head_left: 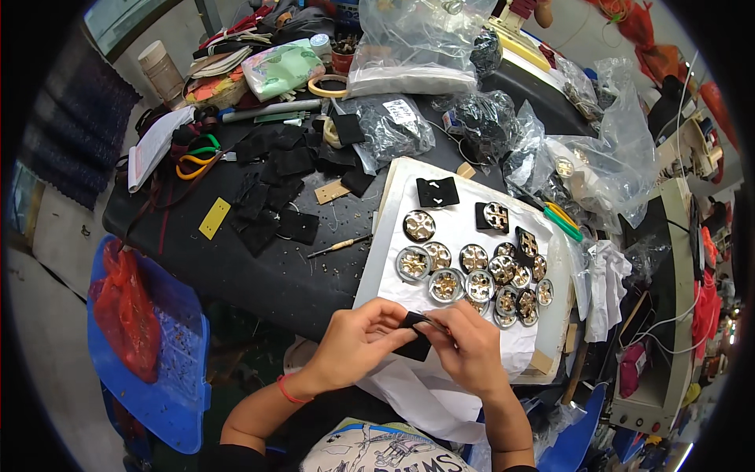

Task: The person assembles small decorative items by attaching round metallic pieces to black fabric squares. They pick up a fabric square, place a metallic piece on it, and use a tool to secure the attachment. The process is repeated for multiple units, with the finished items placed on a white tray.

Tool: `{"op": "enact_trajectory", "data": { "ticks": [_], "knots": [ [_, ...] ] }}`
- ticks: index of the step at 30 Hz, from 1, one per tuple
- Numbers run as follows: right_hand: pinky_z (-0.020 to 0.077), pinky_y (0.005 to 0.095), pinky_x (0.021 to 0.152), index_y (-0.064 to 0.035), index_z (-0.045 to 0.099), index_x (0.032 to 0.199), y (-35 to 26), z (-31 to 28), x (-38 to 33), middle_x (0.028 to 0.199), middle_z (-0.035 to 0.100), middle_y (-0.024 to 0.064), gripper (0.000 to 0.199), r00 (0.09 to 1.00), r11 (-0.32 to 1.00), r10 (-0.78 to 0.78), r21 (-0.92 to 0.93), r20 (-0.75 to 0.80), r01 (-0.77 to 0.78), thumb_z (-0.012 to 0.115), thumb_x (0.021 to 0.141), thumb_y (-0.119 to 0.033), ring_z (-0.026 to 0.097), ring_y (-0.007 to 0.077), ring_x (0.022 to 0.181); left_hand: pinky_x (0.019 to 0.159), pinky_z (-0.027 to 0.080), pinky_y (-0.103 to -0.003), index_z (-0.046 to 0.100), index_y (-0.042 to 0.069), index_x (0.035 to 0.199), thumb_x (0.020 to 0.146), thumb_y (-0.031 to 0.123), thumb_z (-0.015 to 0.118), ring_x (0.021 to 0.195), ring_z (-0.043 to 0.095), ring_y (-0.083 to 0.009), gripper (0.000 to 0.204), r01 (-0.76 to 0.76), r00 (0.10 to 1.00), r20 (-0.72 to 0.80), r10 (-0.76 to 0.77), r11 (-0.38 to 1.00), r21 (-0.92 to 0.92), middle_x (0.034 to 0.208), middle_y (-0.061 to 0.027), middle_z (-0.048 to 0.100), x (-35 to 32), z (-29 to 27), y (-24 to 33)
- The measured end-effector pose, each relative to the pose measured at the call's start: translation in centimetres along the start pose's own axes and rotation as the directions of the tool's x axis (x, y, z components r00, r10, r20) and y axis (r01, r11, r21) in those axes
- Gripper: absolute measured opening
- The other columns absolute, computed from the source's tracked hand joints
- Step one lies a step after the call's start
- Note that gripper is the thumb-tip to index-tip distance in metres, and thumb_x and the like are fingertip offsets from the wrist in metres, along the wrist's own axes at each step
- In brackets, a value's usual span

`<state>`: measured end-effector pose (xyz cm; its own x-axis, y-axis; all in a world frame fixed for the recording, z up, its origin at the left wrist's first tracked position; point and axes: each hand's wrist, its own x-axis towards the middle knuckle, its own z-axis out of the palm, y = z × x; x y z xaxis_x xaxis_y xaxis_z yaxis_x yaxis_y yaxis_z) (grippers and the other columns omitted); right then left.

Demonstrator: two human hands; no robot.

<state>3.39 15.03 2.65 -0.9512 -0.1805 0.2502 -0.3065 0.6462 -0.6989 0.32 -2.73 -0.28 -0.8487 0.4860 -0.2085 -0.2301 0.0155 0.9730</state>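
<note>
My left hand [359,343], with a red band at the wrist, pinches a small black fabric piece [414,348] between thumb and fingers. From the other side my right hand [472,346] grips the same piece near its upper edge; whether something small is also in those fingers is hidden. The piece is held up in front of the near edge of a white paper-covered board [393,200]. On that board lie several round gold-and-black metal emblems [419,226], some in silver rings [446,285]. Two black squares, a plain one with slits [437,192] and one bearing an emblem [492,216], lie farther back.
Left of the board are a pile of black fabric pieces [271,177], a wooden-handled awl [340,246], a yellow card [214,218] and orange-handled scissors [197,161]. Clear plastic bags [421,55] crowd the back. Green-and-orange-handled scissors [562,223] lie at the board's right edge. A blue chair [185,370] stands left.
</note>
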Motion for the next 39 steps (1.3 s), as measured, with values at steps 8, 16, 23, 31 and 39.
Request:
{"op": "enact_trajectory", "data": {
  "ticks": [8, 16, 23, 31, 39],
  "knots": [
    [0.0384, 0.0270, 0.045, -0.0028, 0.060, 0.085, 0.5, 0.4, 0.2, 0.066, 0.054, 0.0071, 0.014, 0.998, 0.998, -0.062, -0.010, -0.012, 0.062, 0.069, 0.074, -0.001, 0.050, 0.0163, 0.051, 0.082, 0.045, -0.025, 0.050, -0.001, 0.111, 0.087, 0.001, 0.056, 0.090, 0.054, -0.0084, 0.025, 0.041, 0.997, 0.063, -0.040, 0.999, -0.030, 0.099, -0.0043, 0.056, -0.3, 0.0, -0.2],
    [0.0324, 0.0207, 0.048, 0.0003, 0.059, 0.086, 0.6, 2.8, 0.4, 0.064, 0.052, -0.0003, 0.014, 0.862, 0.777, 0.497, 0.495, -0.103, -0.389, 0.066, 0.082, -0.011, 0.041, 0.0049, 0.055, 0.075, 0.052, -0.026, 0.032, -0.005, 0.131, 0.087, -0.003, 0.053, 0.089, 0.058, -0.0125, 0.049, -0.017, 0.999, 0.037, 0.029, 0.958, -0.285, 0.111, -0.0125, 0.051, 0.3, 1.1, -0.5],
    [0.0343, 0.0173, 0.052, 0.0012, 0.057, 0.100, 1.4, 0.8, 0.0, 0.075, 0.055, -0.0044, 0.026, 0.781, 0.411, 0.471, 0.681, 0.411, -0.606, 0.068, 0.083, -0.016, 0.042, 0.0002, 0.061, 0.067, 0.053, -0.025, 0.041, -0.007, 0.125, 0.082, -0.005, 0.054, 0.079, 0.061, -0.0113, 0.045, 0.106, 0.994, 0.041, -0.100, 0.971, -0.213, 0.098, -0.0106, 0.059, 0.4, 0.3, 0.6],
    [0.0384, 0.0178, 0.055, 0.0010, 0.056, 0.092, 0.0, 2.1, -0.5, 0.078, 0.056, -0.0013, 0.018, 0.854, 0.625, 0.510, 0.637, 0.105, -0.451, 0.064, 0.086, -0.014, 0.046, 0.0025, 0.066, 0.066, 0.052, -0.024, 0.045, -0.003, 0.124, 0.081, 0.003, 0.063, 0.076, 0.062, -0.0101, 0.047, -0.088, 0.995, -0.028, 0.095, 0.977, 0.195, 0.094, -0.0136, 0.065, -0.5, 1.3, 1.3],
    [0.0245, 0.0227, 0.047, 0.0004, 0.053, 0.077, 0.9, 3.3, -1.5, 0.066, 0.038, -0.0028, 0.019, 0.856, 0.735, 0.509, 0.566, -0.095, -0.373, 0.058, 0.089, -0.013, 0.031, 0.0049, 0.058, 0.070, 0.048, -0.026, 0.052, -0.001, 0.106, 0.079, 0.010, 0.068, 0.079, 0.063, -0.0130, 0.034, -0.204, 0.976, -0.014, 0.217, 0.937, 0.283, 0.086, -0.0110, 0.065, 2.2, 0.8, 1.2]
  ]
}}
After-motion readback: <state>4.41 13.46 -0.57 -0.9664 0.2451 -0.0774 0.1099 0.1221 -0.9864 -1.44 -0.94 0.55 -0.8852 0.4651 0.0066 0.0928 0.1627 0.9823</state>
